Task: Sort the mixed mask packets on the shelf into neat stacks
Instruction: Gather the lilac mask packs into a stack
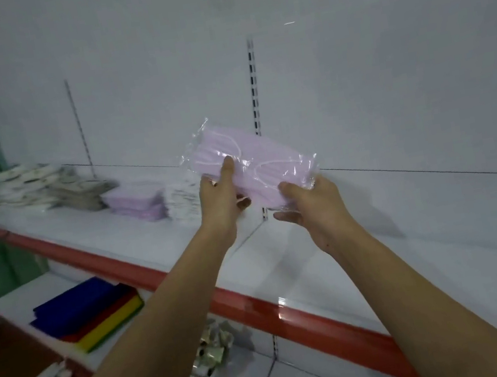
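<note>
Pink packet (249, 173), frame centre, above shelf (183, 242), gripped at both ends by left hand (220, 193) and right hand (307, 203) fingers; slick wrap, likely slip or skewed landing on pink stack (138, 203).

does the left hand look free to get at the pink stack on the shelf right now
Probably not yet. The left hand grips one end of the pink mask packet, the right hand the other. The pink stack lies to its left with nothing between them, but the hand is occupied.
</note>
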### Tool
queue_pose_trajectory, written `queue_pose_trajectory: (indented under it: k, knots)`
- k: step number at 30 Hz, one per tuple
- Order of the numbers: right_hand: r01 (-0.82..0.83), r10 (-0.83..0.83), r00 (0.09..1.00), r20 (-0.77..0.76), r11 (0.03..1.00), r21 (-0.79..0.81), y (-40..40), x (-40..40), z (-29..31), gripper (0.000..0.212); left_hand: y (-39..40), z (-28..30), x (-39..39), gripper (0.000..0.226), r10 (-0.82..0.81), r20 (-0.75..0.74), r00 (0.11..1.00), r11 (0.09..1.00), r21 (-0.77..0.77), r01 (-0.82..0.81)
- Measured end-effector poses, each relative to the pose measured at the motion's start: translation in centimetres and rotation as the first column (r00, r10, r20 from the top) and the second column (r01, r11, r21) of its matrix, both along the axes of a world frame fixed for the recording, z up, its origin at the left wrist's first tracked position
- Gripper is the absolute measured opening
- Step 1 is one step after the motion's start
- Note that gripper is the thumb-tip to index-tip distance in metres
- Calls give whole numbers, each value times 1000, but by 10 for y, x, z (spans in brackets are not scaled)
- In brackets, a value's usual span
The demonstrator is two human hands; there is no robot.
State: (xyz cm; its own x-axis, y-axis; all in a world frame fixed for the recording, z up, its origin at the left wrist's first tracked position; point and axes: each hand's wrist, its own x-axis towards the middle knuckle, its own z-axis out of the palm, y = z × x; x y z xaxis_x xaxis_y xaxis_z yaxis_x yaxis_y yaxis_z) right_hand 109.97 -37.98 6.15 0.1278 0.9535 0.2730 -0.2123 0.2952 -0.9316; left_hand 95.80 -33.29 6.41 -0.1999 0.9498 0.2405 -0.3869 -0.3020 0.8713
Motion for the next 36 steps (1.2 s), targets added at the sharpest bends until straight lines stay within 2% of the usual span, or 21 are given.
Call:
queue_pose_trajectory:
  k: [2,4,8,10,12,14,17,21,22,24,26,28,30,32,34,36]
  knots:
    - [-54,55,998,31,998,-34,17,-33,6,29,16,5,-60,37,91,67,994,995,-51,-87]
    - [-121,127,989,70,989,-85,37,-70,15,26,32,7,-121,45,158,59,986,985,-79,-153]
    - [-152,183,965,190,974,-169,92,-164,37,5,78,14,-234,66,241,2,971,968,-69,-240]
    - [-80,119,948,294,987,-142,132,-213,47,15,114,18,-289,59,295,-69,953,952,-65,-300]
    - [18,27,907,420,994,-104,176,-257,53,39,153,19,-334,39,308,-204,929,942,-73,-328]
    - [100,-36,856,516,990,-96,216,-292,54,47,192,18,-366,17,310,-376,873,932,-62,-357]
    - [178,-76,795,601,978,-112,271,-327,50,36,247,16,-398,13,300,-580,758,923,-24,-384]
    - [319,-131,564,816,945,-69,320,-350,44,10,303,6,-411,11,258,-766,589,943,66,-327]
    - [348,-132,496,858,936,-58,328,-352,42,10,312,2,-409,14,246,-802,544,950,89,-300]
    - [376,-110,398,911,925,-52,340,-356,36,23,330,-12,-402,24,201,-870,450,964,94,-248]
    - [381,-70,295,953,923,-50,347,-358,28,29,343,-28,-396,32,144,-956,256,967,80,-243]
    - [404,-19,132,991,914,-37,350,-360,19,22,345,-40,-393,34,144,-989,42,948,126,-291]
    - [428,-26,-44,999,903,43,352,-363,11,3,341,-44,-395,33,235,-970,-67,922,244,-301]
    - [413,-68,-178,982,900,137,355,-362,0,10,338,-44,-398,35,294,-943,-155,912,325,-251]
    - [389,-169,-154,974,896,217,352,-359,-3,22,338,-41,-400,38,302,-933,-197,920,339,-198]
    - [367,-307,-19,952,883,292,343,-357,2,30,335,-35,-401,41,281,-945,-166,932,310,-189]
